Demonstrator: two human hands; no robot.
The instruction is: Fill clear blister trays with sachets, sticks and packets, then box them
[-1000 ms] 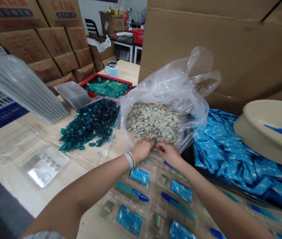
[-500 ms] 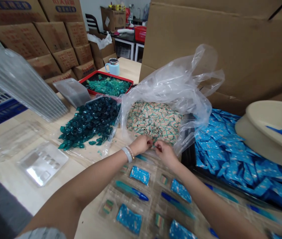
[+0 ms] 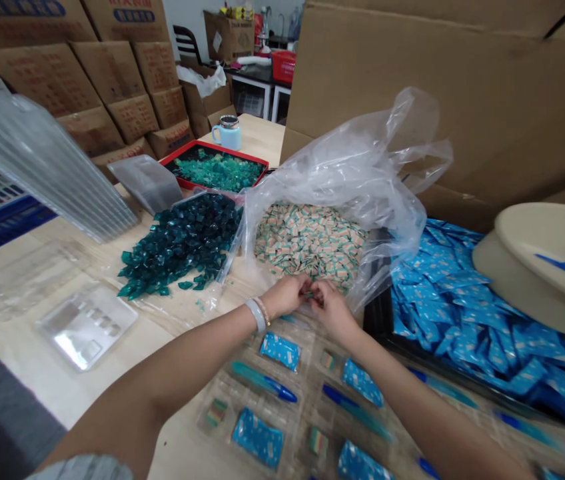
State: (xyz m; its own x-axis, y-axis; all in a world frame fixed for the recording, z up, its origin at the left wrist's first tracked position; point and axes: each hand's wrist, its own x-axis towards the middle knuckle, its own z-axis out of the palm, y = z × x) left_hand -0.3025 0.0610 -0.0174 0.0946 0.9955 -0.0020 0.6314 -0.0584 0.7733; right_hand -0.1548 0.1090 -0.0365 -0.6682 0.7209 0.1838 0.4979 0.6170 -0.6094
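At the near edge of a heap of small striped pieces, my left hand and my right hand meet fingertip to fingertip. Both are closed in a pinch; whatever sits between the fingers is too small and hidden to name. The heap lies in an open clear plastic bag. Below my forearms are clear compartment trays, holding striped pieces, blue dotted packets and blue-and-teal pen-like tools. My left wrist carries a grey band and a beaded bracelet.
Dark teal chunks are heaped left of the bag, with a red-rimmed tray behind. A black bin of blue packets and cream basins stand right. Clear trays lean at left; cardboard walls the back.
My hands have come slightly closer together at the heap's near edge, still pinched. The view has shifted very slightly; the trays and heaps stay as they were.
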